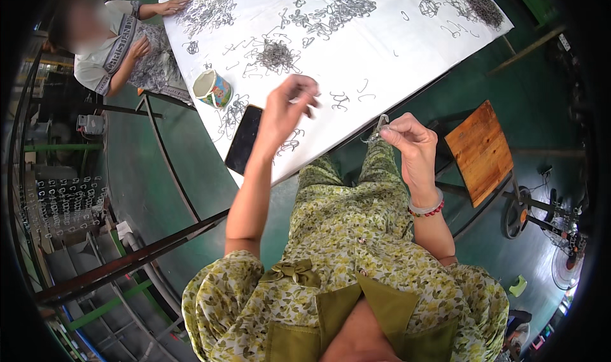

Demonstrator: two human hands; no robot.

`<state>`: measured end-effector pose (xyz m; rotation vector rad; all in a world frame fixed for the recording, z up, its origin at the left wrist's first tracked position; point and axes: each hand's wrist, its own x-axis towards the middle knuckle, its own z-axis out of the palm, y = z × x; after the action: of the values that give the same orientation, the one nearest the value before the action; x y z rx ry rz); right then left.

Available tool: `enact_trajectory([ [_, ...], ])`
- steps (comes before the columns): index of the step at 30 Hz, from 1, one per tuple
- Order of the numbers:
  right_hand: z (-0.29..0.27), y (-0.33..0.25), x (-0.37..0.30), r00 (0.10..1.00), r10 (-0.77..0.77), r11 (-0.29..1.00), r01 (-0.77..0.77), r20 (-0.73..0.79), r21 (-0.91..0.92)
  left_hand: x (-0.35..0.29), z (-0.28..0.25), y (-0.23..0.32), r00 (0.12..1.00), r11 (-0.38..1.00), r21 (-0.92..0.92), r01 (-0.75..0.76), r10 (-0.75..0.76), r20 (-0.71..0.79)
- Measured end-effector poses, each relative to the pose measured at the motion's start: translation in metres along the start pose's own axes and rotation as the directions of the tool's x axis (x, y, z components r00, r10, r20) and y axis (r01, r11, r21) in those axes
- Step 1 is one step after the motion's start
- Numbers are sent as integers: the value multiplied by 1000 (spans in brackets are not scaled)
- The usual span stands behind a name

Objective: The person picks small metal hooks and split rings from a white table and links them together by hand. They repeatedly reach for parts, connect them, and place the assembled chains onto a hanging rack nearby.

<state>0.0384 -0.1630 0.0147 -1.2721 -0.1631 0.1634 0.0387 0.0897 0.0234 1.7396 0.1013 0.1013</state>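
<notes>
Head view shows two bare hands at the near edge of a white-covered worktop [394, 72]. Right hand [414, 140], just off that edge, has thumb and fingertips pinched together on bent wire hooks [384, 119]. Left hand [287, 107] hangs above the worktop with its fingers curled; motion blurs them, so I cannot tell whether they grip anything. Between the two hands, a small cluster of loose hooks [340, 101] lies on the white cover, and more hooks [291, 142] lie beside the left wrist. A black smartphone [243, 142] rests just left of the left forearm, with a colourful round tub [215, 90] farther out on the same side. Directly beyond the left hand sits a dark tangled heap of hooks [276, 55]; past it spreads a wider scatter of hooks [340, 12]. Far to that hand's upper left, a co-worker's hand [173, 6] reaches the edge of a silvery hook pile [207, 11]. Right of the right hand, off the worktop, stands a wooden stool [480, 153].
</notes>
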Motion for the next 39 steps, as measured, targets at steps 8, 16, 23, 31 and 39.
enact_trajectory([
  [8,-3,-1,-8,998,-44,999,44,-55,11,-29,75,40,954,960,-212,-186,228,196],
  [16,-11,-18,-18,977,-165,975,142,-132,-173,-14,102,63,869,883,-14,-468,463,176],
  [23,-24,-67,-28,662,-746,614,639,-76,-463,-24,122,130,703,684,188,-705,636,319],
  [31,-48,-103,-64,538,-816,549,608,-210,-574,-35,176,155,546,605,-102,-790,769,332],
  [39,-58,-180,-125,428,-836,540,750,-343,-381,6,178,97,670,854,-164,-494,494,554],
])
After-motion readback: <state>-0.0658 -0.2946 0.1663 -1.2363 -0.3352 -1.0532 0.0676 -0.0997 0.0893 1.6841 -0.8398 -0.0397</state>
